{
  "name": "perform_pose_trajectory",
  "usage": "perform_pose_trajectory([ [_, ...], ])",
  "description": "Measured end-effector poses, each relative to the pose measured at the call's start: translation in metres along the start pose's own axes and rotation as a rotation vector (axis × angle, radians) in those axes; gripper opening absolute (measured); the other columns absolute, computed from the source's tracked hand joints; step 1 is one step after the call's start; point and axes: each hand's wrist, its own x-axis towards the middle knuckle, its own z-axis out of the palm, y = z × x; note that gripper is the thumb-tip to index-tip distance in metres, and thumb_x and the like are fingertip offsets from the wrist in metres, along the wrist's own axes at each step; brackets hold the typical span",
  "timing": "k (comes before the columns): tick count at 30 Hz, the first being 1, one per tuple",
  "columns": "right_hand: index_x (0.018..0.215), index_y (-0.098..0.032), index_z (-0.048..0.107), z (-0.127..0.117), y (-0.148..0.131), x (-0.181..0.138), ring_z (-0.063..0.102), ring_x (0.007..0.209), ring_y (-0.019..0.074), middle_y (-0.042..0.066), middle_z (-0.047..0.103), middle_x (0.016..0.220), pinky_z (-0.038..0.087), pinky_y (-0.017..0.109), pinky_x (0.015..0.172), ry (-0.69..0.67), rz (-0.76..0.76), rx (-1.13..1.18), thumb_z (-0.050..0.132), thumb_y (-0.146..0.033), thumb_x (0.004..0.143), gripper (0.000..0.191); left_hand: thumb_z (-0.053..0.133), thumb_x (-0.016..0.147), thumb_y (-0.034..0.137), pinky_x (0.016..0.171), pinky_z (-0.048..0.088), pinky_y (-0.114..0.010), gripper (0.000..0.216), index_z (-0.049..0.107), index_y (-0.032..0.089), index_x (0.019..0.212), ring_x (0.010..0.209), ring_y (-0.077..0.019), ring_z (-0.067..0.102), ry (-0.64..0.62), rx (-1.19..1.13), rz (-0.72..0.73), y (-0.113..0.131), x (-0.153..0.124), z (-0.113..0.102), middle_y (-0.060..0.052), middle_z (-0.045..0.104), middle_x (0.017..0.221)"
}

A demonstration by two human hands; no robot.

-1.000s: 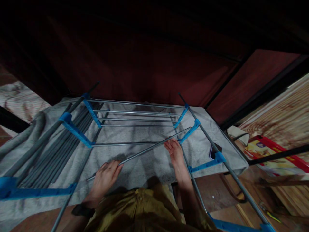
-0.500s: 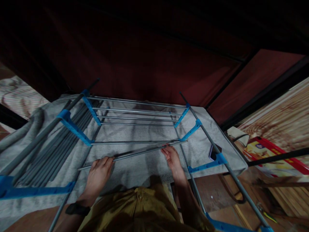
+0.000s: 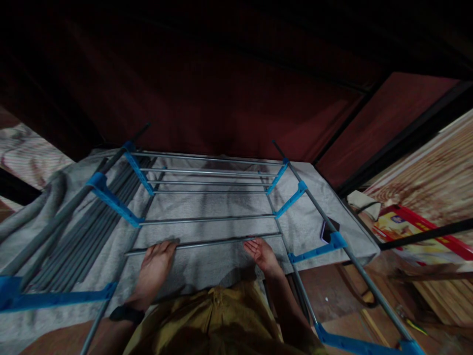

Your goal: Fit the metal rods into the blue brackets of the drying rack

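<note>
A loose grey metal tube (image 3: 212, 243) lies across the lower middle of a rack frame of tubes and blue plastic brackets. Near its left end my left hand (image 3: 157, 264) is closed over it, the fingertips hidden underneath. My right hand (image 3: 261, 254) is by the right part of the tube, palm up, with its fingers stretched out just below it and touching or nearly touching it. The tube's right end meets the right inner upright (image 3: 280, 229). Beyond it, a fixed crossbar (image 3: 207, 219) joins the blue left bracket (image 3: 116, 202) and the blue right bracket (image 3: 291, 199).
Several spare grey tubes (image 3: 88, 224) lie in a bundle at the left on a grey blanket (image 3: 207, 204). A phone (image 3: 328, 231) rests by the right side rail. A red and yellow box (image 3: 414, 231) stands farther right. Dark red panels (image 3: 221, 108) rise behind.
The tube has swung closer to level, its right end coming towards me, off the fixed crossbar. My right hand has moved slightly down and its fingers have straightened.
</note>
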Motion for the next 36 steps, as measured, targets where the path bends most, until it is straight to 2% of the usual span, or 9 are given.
perform_pose_trajectory([
  [8,0.082,-0.015,0.071,-0.010,-0.003,-0.003,0.078,0.087,0.0229,0.018,0.081,0.096,0.062,0.037,0.085,-0.070,0.141,-0.061,0.069,-0.036,0.082,0.021,0.039,0.098,0.013,0.101,0.049,-0.044,0.044,0.075,0.019,0.123,0.114,-0.0302,0.069,-0.042,0.007,0.018,-0.005,0.002,-0.001,-0.014,0.076,0.122],
  [12,0.084,-0.015,0.073,-0.020,-0.003,-0.004,0.079,0.091,0.0235,0.018,0.081,0.100,0.062,0.037,0.085,-0.124,0.112,-0.098,0.072,-0.038,0.081,0.023,0.040,0.095,0.010,0.100,0.050,-0.045,0.045,0.076,0.020,0.121,0.111,-0.0301,0.069,-0.071,0.000,0.025,0.002,0.005,-0.007,-0.014,0.076,0.121],
  [19,0.087,-0.018,0.075,-0.021,-0.002,-0.004,0.077,0.079,0.0245,0.014,0.081,0.093,0.062,0.040,0.074,-0.112,0.120,-0.233,0.073,-0.039,0.080,0.023,0.042,0.094,0.007,0.102,0.051,-0.044,0.046,0.076,0.020,0.122,0.112,-0.0290,0.069,-0.119,-0.046,0.022,0.014,0.011,-0.015,-0.014,0.075,0.121],
  [21,0.087,-0.019,0.075,-0.016,-0.001,-0.006,0.076,0.078,0.0244,0.012,0.081,0.091,0.062,0.038,0.072,-0.075,0.058,-0.257,0.078,-0.043,0.075,0.027,0.042,0.096,0.009,0.101,0.051,-0.044,0.044,0.076,0.020,0.121,0.111,-0.0288,0.070,-0.125,-0.053,0.012,0.013,0.012,-0.015,-0.014,0.075,0.119],
  [24,0.083,-0.021,0.073,-0.006,-0.001,-0.005,0.070,0.067,0.0207,0.007,0.077,0.080,0.058,0.034,0.066,0.042,-0.137,-0.294,0.083,-0.050,0.069,0.034,0.045,0.098,0.015,0.102,0.052,-0.045,0.040,0.076,0.020,0.122,0.112,-0.0294,0.070,-0.144,-0.070,0.016,0.010,0.013,-0.015,-0.014,0.075,0.119],
  [28,0.085,-0.023,0.072,0.000,-0.004,-0.003,0.059,0.061,0.0174,0.002,0.072,0.074,0.054,0.032,0.064,0.127,-0.388,-0.428,0.078,-0.056,0.073,0.035,0.053,0.097,0.020,0.105,0.051,-0.048,0.036,0.075,0.021,0.125,0.117,-0.0309,0.070,-0.157,-0.101,0.017,0.010,0.017,-0.019,-0.014,0.075,0.127],
  [32,0.093,-0.025,0.074,-0.006,0.004,-0.006,0.068,0.084,0.0255,0.006,0.077,0.088,0.056,0.041,0.085,0.079,-0.542,-0.741,0.063,-0.055,0.083,0.034,0.060,0.096,0.030,0.100,0.056,-0.041,0.028,0.079,0.024,0.116,0.108,-0.0268,0.074,-0.082,-0.219,-0.002,0.025,0.039,-0.041,-0.011,0.079,0.118],
  [34,0.097,-0.025,0.075,-0.010,0.013,-0.006,0.071,0.093,0.0286,0.009,0.078,0.095,0.054,0.044,0.093,0.055,-0.581,-0.881,0.056,-0.054,0.086,0.036,0.057,0.100,0.032,0.093,0.058,-0.038,0.029,0.079,0.022,0.115,0.099,-0.0254,0.076,0.039,-0.275,-0.016,0.037,0.061,-0.067,-0.010,0.080,0.114],
  [36,0.101,-0.025,0.075,-0.012,0.021,-0.005,0.073,0.097,0.0303,0.010,0.079,0.099,0.054,0.045,0.095,0.062,-0.595,-0.967,0.051,-0.054,0.088,0.040,0.056,0.102,0.032,0.091,0.058,-0.038,0.028,0.079,0.020,0.114,0.100,-0.0259,0.076,0.209,-0.265,-0.030,0.046,0.092,-0.106,-0.011,0.080,0.112],
])
